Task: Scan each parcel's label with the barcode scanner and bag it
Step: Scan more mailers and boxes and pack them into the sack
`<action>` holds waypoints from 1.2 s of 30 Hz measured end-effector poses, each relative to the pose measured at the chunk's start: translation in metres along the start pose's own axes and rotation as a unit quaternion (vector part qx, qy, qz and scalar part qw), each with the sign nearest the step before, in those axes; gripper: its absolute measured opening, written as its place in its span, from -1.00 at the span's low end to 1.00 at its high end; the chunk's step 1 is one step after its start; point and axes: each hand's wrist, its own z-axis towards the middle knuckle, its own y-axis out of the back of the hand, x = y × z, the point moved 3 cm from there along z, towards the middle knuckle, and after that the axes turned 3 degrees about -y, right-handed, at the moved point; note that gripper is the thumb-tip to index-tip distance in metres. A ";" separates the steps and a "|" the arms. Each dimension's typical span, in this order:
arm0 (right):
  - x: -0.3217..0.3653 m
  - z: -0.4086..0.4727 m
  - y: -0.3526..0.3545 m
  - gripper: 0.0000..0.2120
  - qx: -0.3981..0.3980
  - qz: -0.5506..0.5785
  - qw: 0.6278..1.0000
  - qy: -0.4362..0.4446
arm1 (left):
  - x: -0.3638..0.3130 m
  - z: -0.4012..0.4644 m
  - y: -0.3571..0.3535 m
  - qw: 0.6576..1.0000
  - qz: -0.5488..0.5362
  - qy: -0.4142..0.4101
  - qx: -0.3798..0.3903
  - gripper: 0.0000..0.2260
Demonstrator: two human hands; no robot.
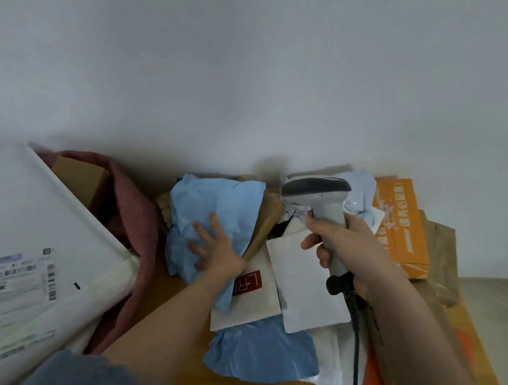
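A big white parcel (13, 244) is lying left of both hands. The left hand (218, 247), fingers spread, is pressing a crumpled blue parcel (211, 215). The right hand (347, 246) is gripping the barcode scanner (319, 197).

scanner (319, 197): 1 | orange box (403, 225): 1 | hands: 2 | large white parcel (15, 225): 1

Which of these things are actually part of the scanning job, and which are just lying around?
In the job:
barcode scanner, gripped by right hand
crumpled blue parcel, under left hand
white mailer
orange box

Lying about:
pink cloth
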 end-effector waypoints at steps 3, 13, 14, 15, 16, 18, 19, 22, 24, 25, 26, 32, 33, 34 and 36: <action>0.006 -0.003 -0.001 -0.84 0.006 0.007 1.000 0.005 | -0.004 -0.009 0.012 0.999 -0.021 -0.013 -0.027 -0.03; 0.029 -0.032 0.004 -0.85 0.042 0.050 0.995 0.070 | 0.000 -0.050 0.074 0.964 -0.236 -0.030 -0.122 -0.78; 0.030 -0.035 0.006 -0.85 0.044 0.056 0.994 0.077 | -0.003 -0.057 0.083 0.956 -0.267 -0.025 -0.121 -0.78; 0.031 -0.040 0.008 -0.86 0.043 0.060 0.994 0.086 | -0.008 -0.064 0.092 0.946 -0.300 -0.022 -0.120 -0.77; 0.033 -0.044 0.011 -0.88 0.040 0.067 0.992 0.095 | -0.011 -0.072 0.100 0.935 -0.335 -0.013 -0.117 -0.75; 0.035 -0.053 0.017 -0.95 0.030 0.097 0.989 0.108 | -0.017 -0.090 0.113 0.909 -0.405 0.029 -0.096 -0.70; 0.036 -0.058 0.020 -0.97 0.025 0.115 0.987 0.112 | -0.018 -0.098 0.118 0.889 -0.448 0.045 -0.088 -0.70; 0.039 -0.070 0.030 -0.86 -0.003 0.143 0.982 0.126 | -0.020 -0.131 0.127 0.812 -0.577 0.058 -0.061 -0.77; 0.040 -0.077 0.036 -0.78 -0.016 0.155 0.978 0.137 | -0.023 -0.150 0.133 0.767 -0.639 0.015 -0.046 -0.72; 0.040 -0.079 0.039 -0.76 -0.019 0.161 0.977 0.141 | -0.024 -0.158 0.135 0.747 -0.664 -0.011 -0.042 -0.66; 0.039 -0.082 0.041 -0.75 -0.019 0.168 0.975 0.146 | -0.024 -0.165 0.138 0.727 -0.685 -0.034 -0.034 -0.60; 0.029 -0.096 0.041 -0.80 -0.003 0.169 0.975 0.143 | -0.026 -0.204 0.145 0.667 -0.740 -0.091 -0.004 -0.28; 0.027 -0.100 0.039 -0.79 0.003 0.171 0.975 0.145 | -0.026 -0.209 0.145 0.658 -0.747 -0.094 -0.009 -0.33; 0.026 -0.104 0.037 -0.78 0.013 0.175 0.973 0.149 | -0.026 -0.213 0.145 0.644 -0.758 -0.099 -0.013 -0.34; 0.026 -0.112 0.034 -0.80 0.028 0.172 0.972 0.160 | -0.027 -0.219 0.148 0.635 -0.766 -0.105 0.004 -0.29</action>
